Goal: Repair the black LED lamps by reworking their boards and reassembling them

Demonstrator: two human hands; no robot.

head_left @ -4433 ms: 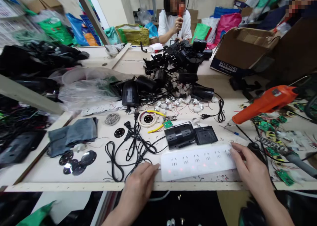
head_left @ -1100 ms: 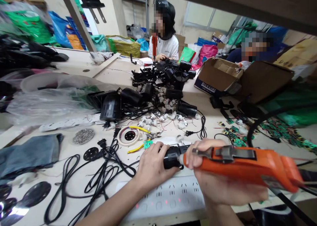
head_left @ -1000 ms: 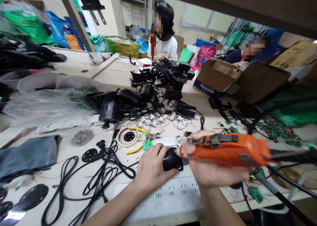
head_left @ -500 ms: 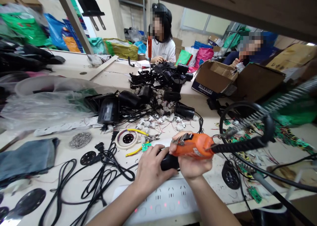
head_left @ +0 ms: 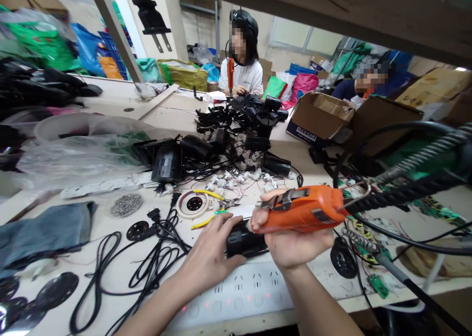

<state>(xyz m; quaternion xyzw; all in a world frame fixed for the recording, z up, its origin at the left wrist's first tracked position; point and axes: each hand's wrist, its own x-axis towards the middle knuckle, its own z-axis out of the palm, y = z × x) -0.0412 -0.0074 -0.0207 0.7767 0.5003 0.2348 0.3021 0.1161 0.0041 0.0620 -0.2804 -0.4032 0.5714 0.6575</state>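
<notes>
My right hand (head_left: 295,242) is wrapped round an orange electric screwdriver (head_left: 306,210), which lies nearly level and points left. Its tip end is at a black cylindrical housing (head_left: 241,241) on the table. My left hand (head_left: 210,252) grips the left end of that housing, thumb at the near side and fingers at the far side. Just beyond my left hand are yellow-handled pliers (head_left: 204,222) and a small green circuit board (head_left: 221,211), partly hidden. A white power strip (head_left: 236,296) with lit red switches lies in front of the housing.
A coiled spring cable (head_left: 424,154) runs from the screwdriver to the upper right. Black cords (head_left: 98,277) lie left, a tape roll (head_left: 184,213) beyond them. Housings and white motors (head_left: 228,181) are heaped ahead. Two people sit across the table near a cardboard box (head_left: 320,117).
The screwdriver and my right hand have shifted right and lie more level. My left hand has moved slightly left, and more of the black housing shows between the hands.
</notes>
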